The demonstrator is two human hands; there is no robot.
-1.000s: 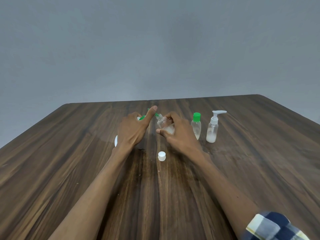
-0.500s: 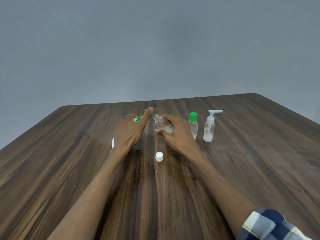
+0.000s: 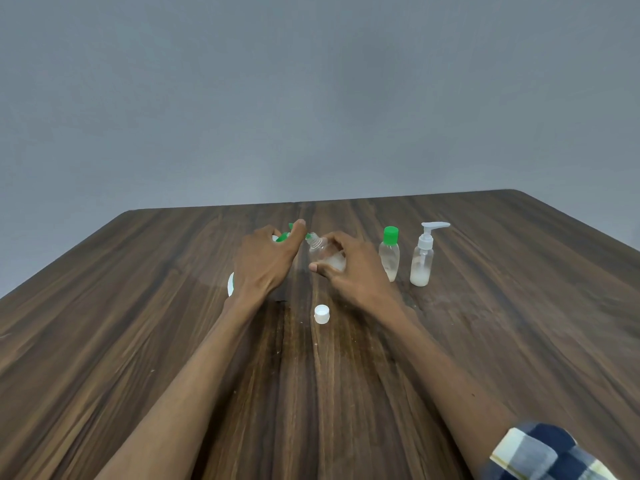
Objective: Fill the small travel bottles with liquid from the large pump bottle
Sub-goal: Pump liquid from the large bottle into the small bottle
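Note:
My left hand (image 3: 263, 265) is wrapped around the large pump bottle, which it mostly hides; only the green pump head (image 3: 284, 235) and a white edge (image 3: 230, 284) show, and my forefinger lies on the pump. My right hand (image 3: 353, 271) holds a small clear travel bottle (image 3: 323, 252), tilted with its open neck at the green nozzle. Some whitish liquid lies in its bottom. Its white cap (image 3: 321, 313) lies on the table in front of my hands.
To the right stand a clear green-capped travel bottle (image 3: 389, 252) and a small white-pump bottle (image 3: 423, 258), both holding a little whitish liquid. The wooden table (image 3: 138, 341) ends at a grey wall behind.
Both hands keep their hold on the bottles. Little has changed apart from a small shift of my head's view.

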